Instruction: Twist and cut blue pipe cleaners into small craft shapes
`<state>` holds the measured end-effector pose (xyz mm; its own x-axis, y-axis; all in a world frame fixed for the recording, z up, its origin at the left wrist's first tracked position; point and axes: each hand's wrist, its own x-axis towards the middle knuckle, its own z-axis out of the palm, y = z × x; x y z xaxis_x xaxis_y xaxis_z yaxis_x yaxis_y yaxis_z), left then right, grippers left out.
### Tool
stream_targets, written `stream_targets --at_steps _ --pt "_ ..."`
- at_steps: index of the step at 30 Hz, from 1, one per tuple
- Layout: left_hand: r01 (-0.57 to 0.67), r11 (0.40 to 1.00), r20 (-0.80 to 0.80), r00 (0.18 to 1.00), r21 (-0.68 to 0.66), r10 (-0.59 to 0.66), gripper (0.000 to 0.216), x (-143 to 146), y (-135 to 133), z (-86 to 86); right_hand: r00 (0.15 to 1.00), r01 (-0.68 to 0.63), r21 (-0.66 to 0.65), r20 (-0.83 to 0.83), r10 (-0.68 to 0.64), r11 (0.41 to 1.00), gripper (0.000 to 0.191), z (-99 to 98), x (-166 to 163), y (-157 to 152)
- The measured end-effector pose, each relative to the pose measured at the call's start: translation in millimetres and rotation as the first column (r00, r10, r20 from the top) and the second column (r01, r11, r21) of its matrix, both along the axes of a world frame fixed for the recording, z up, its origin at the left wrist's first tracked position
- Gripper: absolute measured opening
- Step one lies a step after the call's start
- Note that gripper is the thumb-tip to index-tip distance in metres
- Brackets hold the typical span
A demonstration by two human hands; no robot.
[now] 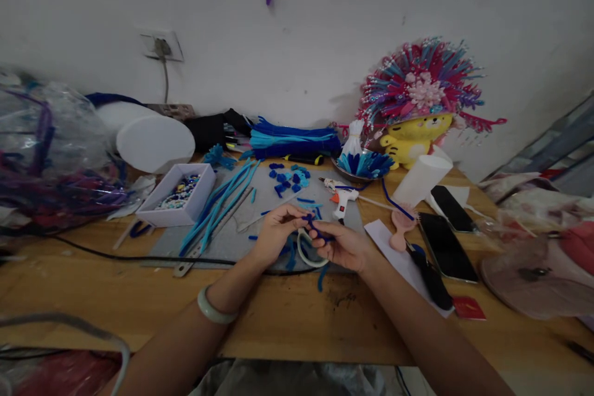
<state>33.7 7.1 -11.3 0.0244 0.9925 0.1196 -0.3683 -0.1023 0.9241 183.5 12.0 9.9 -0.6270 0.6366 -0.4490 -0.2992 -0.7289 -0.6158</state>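
Observation:
My left hand (278, 232) and my right hand (346, 244) meet over the grey mat (162, 253). Fingers of both are closed on a small dark blue piece of fuzzy pipe cleaner (309, 219); part of it is hidden by the fingertips. Just below them lies a white ring-shaped handle (306, 253), perhaps of scissors, among cut blue pieces (290, 253). Long light and dark blue pipe cleaners (223, 204) rest left of my hands. Beyond them is a group of small blue curled pieces (292, 179). A white glue gun (343, 201) lies to the right.
A white box of beads (176, 213) stands left, with a black cable (139, 258) running across the table. Behind are bundled pipe cleaners (294, 139) and a metal bowl (355, 177). Two phones (448, 244), a pink comb (403, 223) and a yellow plush toy (408, 141) are right.

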Motion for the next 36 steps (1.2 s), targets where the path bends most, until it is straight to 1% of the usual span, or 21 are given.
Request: stream_targets --at_steps 3,5,7,9,10,11,12,13,14,15,16,17,19,20,23,25,26,28,31,34,36 --pt "-0.005 0.999 -0.034 0.999 0.041 0.006 0.008 -1 -2 2.1 0.999 0.028 0.027 -0.02 -0.027 0.999 0.01 0.8 -6 -4" --pt "-0.018 0.998 -0.073 0.997 0.068 0.023 0.008 -1 -4 3.2 0.994 0.092 0.136 0.047 -0.1 0.986 0.011 1.2 -10 -8" --pt "-0.033 0.995 -0.108 0.993 0.097 0.043 0.008 -1 -6 4.0 0.967 0.149 0.313 0.153 -0.205 0.938 0.013 1.3 -14 -11" --pt "-0.045 0.991 -0.144 0.988 0.127 0.063 0.009 0 -8 4.2 0.903 0.134 0.527 0.284 -0.322 0.839 0.014 1.1 -16 -14" --pt "-0.049 0.989 -0.162 0.984 0.14 0.072 0.009 0 -8 4.1 0.848 0.083 0.645 0.355 -0.393 0.76 0.014 1.1 -16 -15" --pt "-0.05 0.987 -0.183 0.98 0.15 0.078 0.009 1 -8 3.7 0.775 -0.009 0.757 0.419 -0.474 0.654 0.014 1.3 -15 -16" --pt "-0.047 0.987 -0.209 0.975 0.156 0.08 0.009 1 -8 3.2 0.687 -0.15 0.842 0.466 -0.558 0.519 0.015 1.6 -14 -17" --pt "-0.044 0.986 -0.236 0.968 0.16 0.082 0.009 1 -8 2.5 0.596 -0.322 0.872 0.489 -0.637 0.368 0.016 2.0 -13 -18" --pt "-0.041 0.986 -0.268 0.96 0.164 0.085 0.009 1 -7 1.6 0.514 -0.496 0.839 0.49 -0.704 0.223 0.018 2.4 -12 -19" --pt "-0.041 0.985 -0.306 0.947 0.17 0.092 0.009 1 -6 0.8 0.447 -0.636 0.764 0.481 -0.754 0.11 0.02 2.6 -11 -19" --pt "-0.046 0.982 -0.348 0.931 0.182 0.108 0.008 0 -5 0.1 0.397 -0.726 0.686 0.472 -0.787 0.045 0.02 2.5 -10 -19" --pt "-0.052 0.979 -0.392 0.911 0.199 0.128 0.006 0 -4 -0.5 0.362 -0.766 0.642 0.465 -0.808 0.026 0.02 2.0 -10 -18" --pt "-0.056 0.966 -0.477 0.862 0.253 0.175 0.003 -2 -3 -0.5 0.346 -0.734 0.676 0.464 -0.816 0.073 0.015 -0.3 -9 -14" --pt "-0.041 0.957 -0.515 0.836 0.286 0.189 0.001 -2 -3 0.2 0.372 -0.685 0.72 0.476 -0.797 0.11 0.013 -1.9 -9 -12" --pt "0.047 0.932 -0.581 0.793 0.361 0.185 0.004 -3 -3 3.2 0.533 -0.519 0.826 0.515 -0.672 0.221 0.011 -7.0 -6 -5" --pt "0.046 0.932 -0.549 0.818 0.36 0.172 0.006 -2 -4 4.9 0.591 -0.435 0.867 0.479 -0.65 0.243 0.011 -9.6 -3 -1" --pt "0.024 0.941 -0.516 0.841 0.337 0.163 0.008 -2 -4 5.4 0.596 -0.412 0.885 0.442 -0.671 0.218 0.011 -10.6 -2 0" --pt "-0.009 0.964 -0.457 0.879 0.266 0.135 0.013 -1 -4 6.2 0.584 -0.409 0.906 0.352 -0.731 0.11 0.011 -12.3 1 2" --pt "0.029 0.98 -0.454 0.888 0.198 0.066 0.013 -1 -5 7.7 0.572 -0.45 0.892 0.256 -0.779 -0.037 0.014 -15.0 4 4" --pt "0.047 0.975 -0.473 0.879 0.219 0.064 0.015 -2 -6 8.7 0.571 -0.498 0.858 0.212 -0.793 -0.129 0.017 -17.5 6 5" --pt "0.046 0.967 -0.489 0.868 0.25 0.085 0.016 -3 -5 8.1 0.565 -0.521 0.838 0.195 -0.802 -0.164 0.018 -18.2 6 5"
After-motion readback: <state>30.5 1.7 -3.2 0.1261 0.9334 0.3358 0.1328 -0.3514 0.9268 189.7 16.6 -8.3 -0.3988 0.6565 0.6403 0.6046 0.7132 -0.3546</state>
